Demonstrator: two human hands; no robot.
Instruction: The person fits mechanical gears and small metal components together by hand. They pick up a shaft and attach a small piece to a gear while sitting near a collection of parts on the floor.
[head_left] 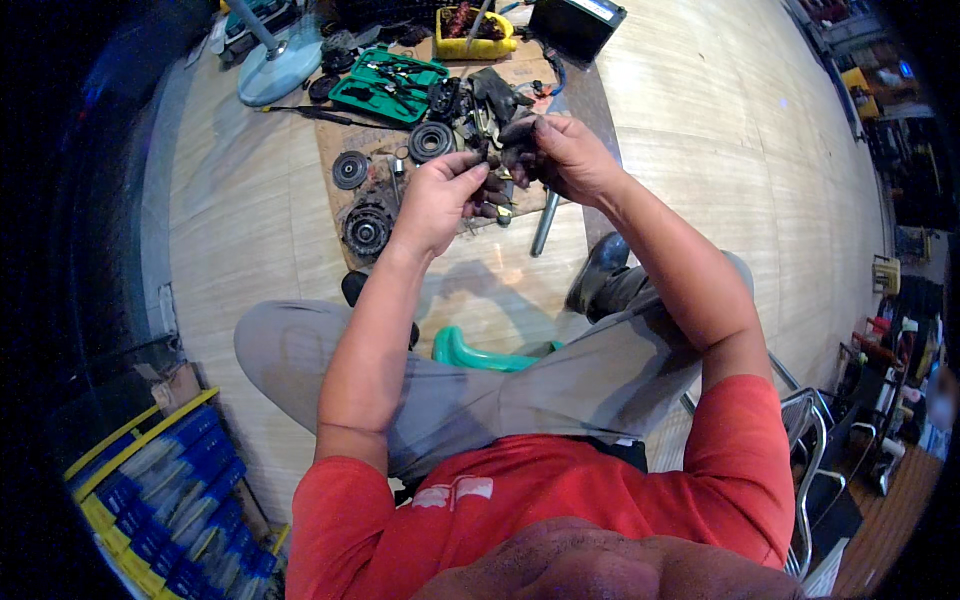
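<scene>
My left hand [446,197] is closed, its thumb and forefinger pinched on a small dark thing that I cannot make out. Close beside it on the right, my right hand [566,158] has its fingers curled in and blackened with grease; what they hold is hidden. Both hands are raised over a stained cardboard sheet [330,148] on the floor. Left of my hands lie a black ring-shaped part [431,142], a smaller dark disc [350,170] and a toothed round part [367,228]. Below my right hand lies a metal tube [545,222].
A green tool case [385,88] lies open beyond my hands, near a yellow container [492,47], a black battery-like box [575,28] and a pale round stand base [280,75]. A green plastic stool [490,357] shows between my legs. At lower left stands a blue-and-yellow rack [170,490].
</scene>
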